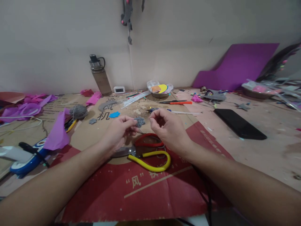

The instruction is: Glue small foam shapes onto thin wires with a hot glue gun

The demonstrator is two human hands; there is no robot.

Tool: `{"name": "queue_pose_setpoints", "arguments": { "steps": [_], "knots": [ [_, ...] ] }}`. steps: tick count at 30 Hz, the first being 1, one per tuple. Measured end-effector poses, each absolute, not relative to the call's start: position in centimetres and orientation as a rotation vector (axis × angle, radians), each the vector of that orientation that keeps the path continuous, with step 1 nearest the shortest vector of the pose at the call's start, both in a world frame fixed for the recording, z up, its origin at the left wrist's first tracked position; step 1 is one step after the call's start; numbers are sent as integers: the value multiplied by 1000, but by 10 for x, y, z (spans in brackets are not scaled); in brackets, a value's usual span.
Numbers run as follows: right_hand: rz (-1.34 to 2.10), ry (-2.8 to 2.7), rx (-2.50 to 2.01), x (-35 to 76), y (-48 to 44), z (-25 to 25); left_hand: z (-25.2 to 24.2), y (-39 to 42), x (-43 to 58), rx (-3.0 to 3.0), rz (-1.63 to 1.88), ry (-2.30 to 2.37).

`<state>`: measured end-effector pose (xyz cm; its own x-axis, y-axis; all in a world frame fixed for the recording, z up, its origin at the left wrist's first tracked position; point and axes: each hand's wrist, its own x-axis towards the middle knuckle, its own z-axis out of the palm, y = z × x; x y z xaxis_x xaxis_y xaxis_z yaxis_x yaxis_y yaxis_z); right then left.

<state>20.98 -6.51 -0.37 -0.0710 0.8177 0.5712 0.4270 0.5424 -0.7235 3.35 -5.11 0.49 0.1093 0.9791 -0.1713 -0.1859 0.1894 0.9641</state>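
Thumb and fingers of my left hand [121, 130] pinch the edge of a small grey yarn piece [140, 121], which shows just past the fingertips. My right hand [168, 130] is closed in a pinch to the right of it; whatever its fingertips hold is too fine to make out. Below both hands lie large scissors [152, 169] with one yellow and one red handle, their blades pointing left, partly under my left wrist. A ball of grey yarn [78, 111] rests at the left. Near it are a small grey flower shape [93, 121] and a blue scalloped cutout [114, 115].
Printed cardboard [145, 201] covers the table under my arms. A black phone [240, 124] lies at right. At the back stand a bottle [101, 77], a small white clock [119, 90] and a bowl [161, 94]. Purple paper [57, 133] and a blue-and-white object [28, 166] are at left.
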Motion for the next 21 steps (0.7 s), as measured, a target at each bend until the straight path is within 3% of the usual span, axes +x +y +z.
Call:
{"name": "queue_pose_setpoints", "arguments": {
  "steps": [8,12,21],
  "knots": [
    [603,-1378,-828,213,-66,2,0,-38,23,816,1242,1116],
    [621,-1490,-838,214,-62,-3,0,-39,24,867,1196,1092],
    [250,-1913,-1001,212,-61,-10,2,-54,35,1055,1141,1050]
  ]
}}
